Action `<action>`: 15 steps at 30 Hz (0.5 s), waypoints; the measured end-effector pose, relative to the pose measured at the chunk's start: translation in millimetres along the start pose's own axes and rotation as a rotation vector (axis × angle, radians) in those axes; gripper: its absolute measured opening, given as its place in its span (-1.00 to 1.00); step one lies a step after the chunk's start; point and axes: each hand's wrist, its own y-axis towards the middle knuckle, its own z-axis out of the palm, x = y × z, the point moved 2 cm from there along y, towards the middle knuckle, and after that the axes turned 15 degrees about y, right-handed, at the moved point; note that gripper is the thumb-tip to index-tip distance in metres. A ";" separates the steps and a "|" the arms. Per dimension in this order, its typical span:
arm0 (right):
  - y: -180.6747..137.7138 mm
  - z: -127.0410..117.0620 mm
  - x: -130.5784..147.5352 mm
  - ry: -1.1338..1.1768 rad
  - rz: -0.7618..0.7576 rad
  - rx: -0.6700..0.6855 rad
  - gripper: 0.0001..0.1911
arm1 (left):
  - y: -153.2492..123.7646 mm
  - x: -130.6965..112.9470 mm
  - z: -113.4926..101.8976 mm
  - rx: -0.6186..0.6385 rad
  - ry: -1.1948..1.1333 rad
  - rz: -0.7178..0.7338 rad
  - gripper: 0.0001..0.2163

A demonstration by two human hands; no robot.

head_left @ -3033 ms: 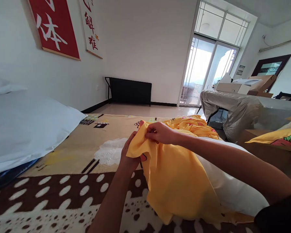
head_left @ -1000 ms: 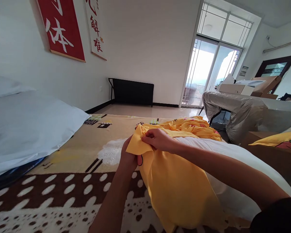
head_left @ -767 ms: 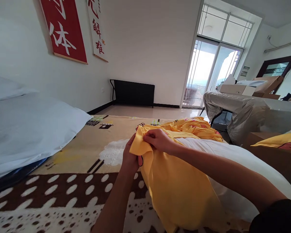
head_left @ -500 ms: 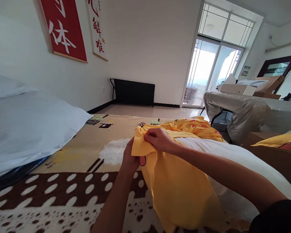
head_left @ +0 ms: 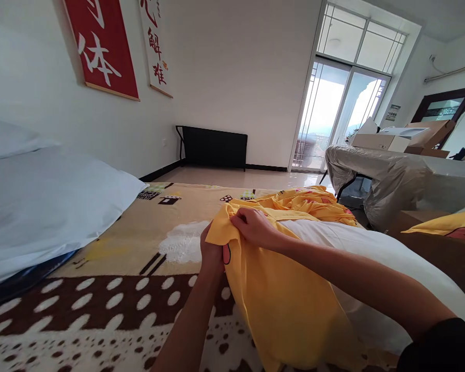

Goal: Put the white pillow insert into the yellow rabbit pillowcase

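Hands: you have both hands on one bunched corner of the plain yellow cloth pillowcase, over the middle of the bed.
Right hand: your right hand comes in from the right, knuckles up. Fingers and thumb are pinched together on the gathered top edge of the pillowcase.
Left hand: your left hand sits just below and left of the right one, partly covered by cloth. Its fingers are closed on the same corner from underneath. Whether the two hands touch cannot be told.
Pillowcase position: it drapes from your grip down toward you, over the near end of the long white pillow lying under your right forearm. How far the pillow sits inside the case cannot be told.
Print: a small pink and black mark shows on the cloth just beside your left hand.
Surface: beige and brown fleece blanket with white dots, spread beneath pillow and hands.
Beyond your hands: crumpled yellow printed sheet, at the far end of the white pillow.
Left side: large white cushion resting on the blanket, well apart from your hands.
Right edge: yellow cushion with a strawberry print.
Left wall: red hanging banner with white characters.
Far end of room: black panel against the wall, glass sliding door, plastic-wrapped furniture bearing brown cardboard boxes.
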 end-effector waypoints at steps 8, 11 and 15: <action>3.1 -1.8 -4.5 0.074 0.001 -0.057 -0.74 | 2.5 3.9 1.4 0.132 -0.038 0.033 -0.70; 3.9 -2.1 -8.6 0.133 0.009 -0.061 -0.75 | 5.0 9.7 -2.0 0.141 -0.024 0.040 -0.72; 2.4 -0.6 -15.4 0.235 0.013 0.014 -0.78 | 8.4 14.1 -4.3 0.097 -0.003 0.037 -0.72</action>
